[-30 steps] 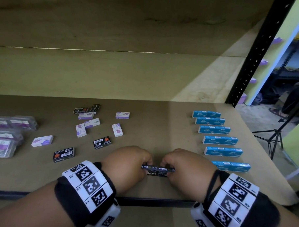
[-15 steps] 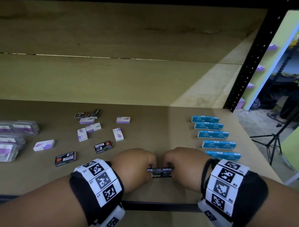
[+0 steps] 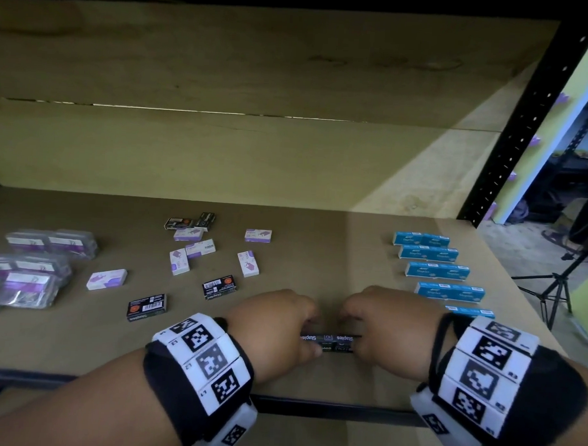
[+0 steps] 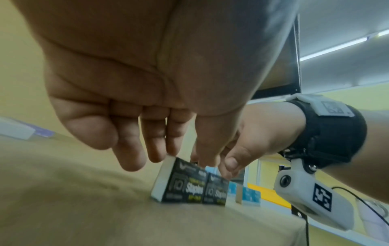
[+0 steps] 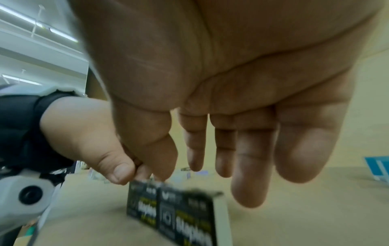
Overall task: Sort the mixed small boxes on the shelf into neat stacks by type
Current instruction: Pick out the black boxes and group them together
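Observation:
A pair of black staples boxes stands side by side near the shelf's front edge. My left hand pinches the left end and my right hand the right end. In the left wrist view my fingertips sit on the top corner of the black boxes. The right wrist view shows the black boxes blurred under my thumb. Loose black boxes and purple-and-white boxes lie scattered left of centre. Blue boxes form a tidy row on the right.
Clear plastic packs with purple labels are heaped at the far left. The shelf board ends in a dark front rail. A black perforated upright bounds the right side, with a tripod on the floor beyond.
Both hands stay on the black boxes at the front edge with only small shifts. The head view has tilted upward, and my right wrist now covers the nearest blue box.

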